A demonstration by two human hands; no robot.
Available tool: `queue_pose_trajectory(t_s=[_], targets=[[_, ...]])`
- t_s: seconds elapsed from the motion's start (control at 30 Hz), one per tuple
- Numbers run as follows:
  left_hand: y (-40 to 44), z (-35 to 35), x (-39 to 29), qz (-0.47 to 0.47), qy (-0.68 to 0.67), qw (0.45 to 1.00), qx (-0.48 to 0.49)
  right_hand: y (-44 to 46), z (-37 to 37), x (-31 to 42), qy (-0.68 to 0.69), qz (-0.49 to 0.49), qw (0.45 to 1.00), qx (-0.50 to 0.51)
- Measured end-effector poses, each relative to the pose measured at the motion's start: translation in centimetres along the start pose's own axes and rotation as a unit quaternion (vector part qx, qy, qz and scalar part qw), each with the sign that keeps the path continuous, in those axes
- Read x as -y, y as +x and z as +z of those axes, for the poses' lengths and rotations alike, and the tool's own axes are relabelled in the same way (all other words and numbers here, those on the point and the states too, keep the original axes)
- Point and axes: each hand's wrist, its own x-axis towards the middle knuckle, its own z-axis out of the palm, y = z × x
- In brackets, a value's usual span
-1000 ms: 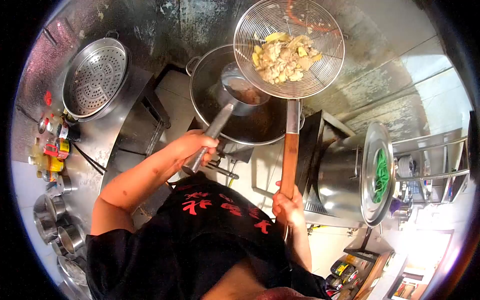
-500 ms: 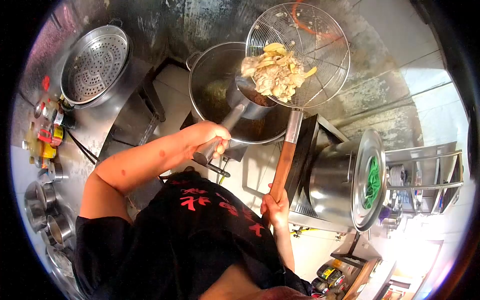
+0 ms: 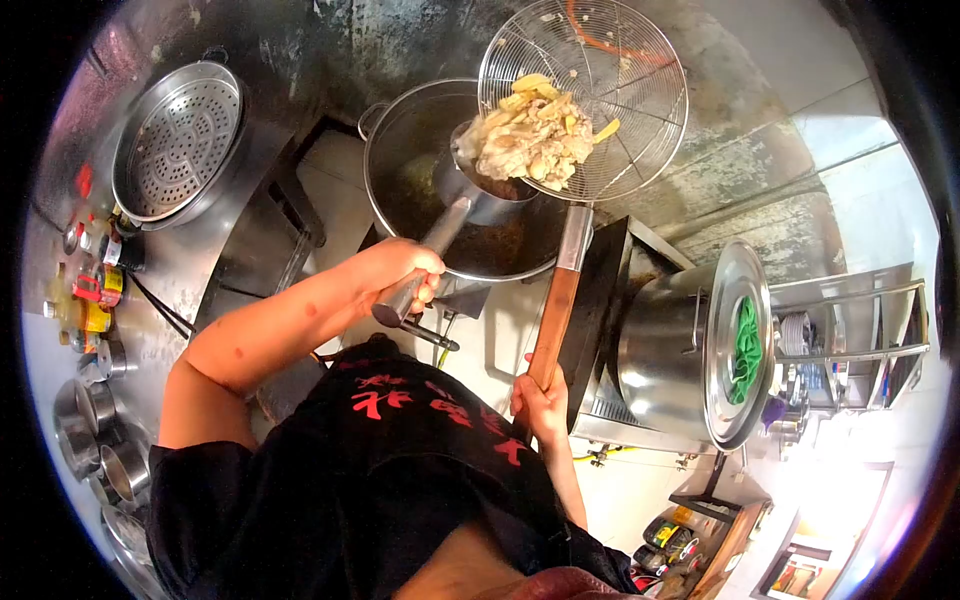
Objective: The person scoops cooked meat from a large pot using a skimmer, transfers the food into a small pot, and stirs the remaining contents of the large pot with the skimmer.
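My left hand (image 3: 412, 275) is wrapped round the thick metal handle of a large, deep ladle (image 3: 500, 209). Its bowl hangs over a big metal pot (image 3: 374, 190), with something dark brown inside. In my right hand (image 3: 541, 403) is the wooden handle of a wire skimmer (image 3: 640, 130). A heap of pale, yellowish cooked pieces, perhaps meat with ginger (image 3: 540, 140), rests at the skimmer's left side and overhangs the ladle's bowl. Dark liquid shows in the pot below. The heap hides part of the ladle's rim.
A perforated steamer tray (image 3: 185, 140) sits at the upper left, above several bottles (image 3: 95, 285) and metal containers (image 3: 122, 468). To the right stands a tall lidded pot (image 3: 660, 345) with a green cloth (image 3: 746, 352) on its lid. A stained wall (image 3: 390, 40) rises behind.
Ladle, skimmer and both hands keep nearly the same places relative to the pot. The whole view has shifted slightly, and the food heap sits a little further over the ladle.
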Motion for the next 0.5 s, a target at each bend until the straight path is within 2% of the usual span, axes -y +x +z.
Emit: queue_pose_trajectory(t_s=[0.13,0.4,0.5], targets=[[0.3,-0.6,0.3,0.004,-0.001,1.000,0.031,-0.4,-0.1,0.1,-0.028,-0.005,1.000,0.003],[-1.0,-0.3,0.3,0.008,0.023,1.000,0.010,-0.9,-0.1,0.1,-0.046,-0.005,0.999,0.007],[-1.4,-0.5,0.5,-0.004,0.022,1.000,-0.004,-1.1,0.6,0.7,-0.011,0.002,1.000,-0.009]])
